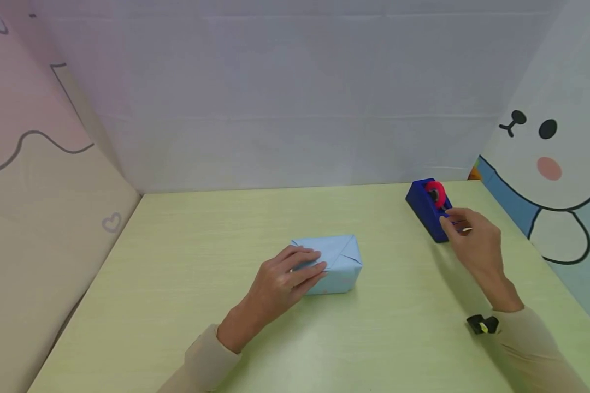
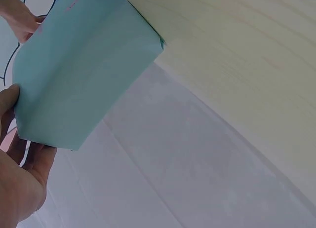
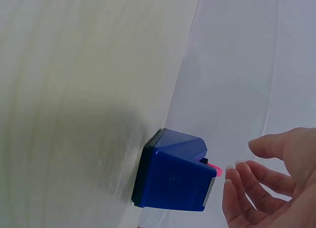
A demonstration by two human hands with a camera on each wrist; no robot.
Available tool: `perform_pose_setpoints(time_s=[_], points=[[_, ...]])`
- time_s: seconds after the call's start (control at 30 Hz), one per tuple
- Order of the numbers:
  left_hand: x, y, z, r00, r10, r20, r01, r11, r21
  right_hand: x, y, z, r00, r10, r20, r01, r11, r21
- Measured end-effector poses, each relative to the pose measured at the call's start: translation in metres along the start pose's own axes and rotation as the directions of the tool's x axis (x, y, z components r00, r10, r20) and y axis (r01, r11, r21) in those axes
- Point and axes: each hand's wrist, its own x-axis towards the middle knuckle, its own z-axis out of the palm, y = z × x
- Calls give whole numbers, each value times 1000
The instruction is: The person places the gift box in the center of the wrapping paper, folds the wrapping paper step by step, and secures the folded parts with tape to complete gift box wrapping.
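Observation:
A box wrapped in light blue paper [image 1: 341, 273], with folded flaps on its end, stands on the table. My left hand [image 1: 280, 278] grips its left part, fingers over the top and thumb along the side. In the left wrist view the blue paper [image 2: 89, 75] fills the upper left, with my left hand [image 2: 22, 178] at its edge. A dark blue tape dispenser [image 1: 425, 213] with a pink-red roll [image 1: 436, 194] sits at the back right. My right hand [image 1: 474, 240] is at its cutter end. The right wrist view shows a gap between thumb and fingers; no tape is discernible there.
The pale wood-grain table [image 1: 192, 262] ends at a whitish sheet [image 1: 295, 109] behind. Printed cloths with cartoon shapes hang at the left [image 1: 44, 218] and right [image 1: 570, 180]. A small black device [image 1: 483, 324] is strapped at the right wrist.

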Motion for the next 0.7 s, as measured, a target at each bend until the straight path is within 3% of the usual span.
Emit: perform_pose_setpoints(time_s=[0.2, 0.43, 0.7], points=[[0, 0, -1, 1000, -2, 1, 2, 1000, 3, 3, 8, -5, 995, 94, 23, -92, 994, -59], [1, 0, -1, 1000, -4, 0, 4, 1000, -2, 8, 15, -4, 973, 208, 96, -194, 972, -135], [1, 1, 0, 1000, -1, -1, 1, 1000, -4, 12, 24, -4, 960, 229, 159, -208, 968, -141]])
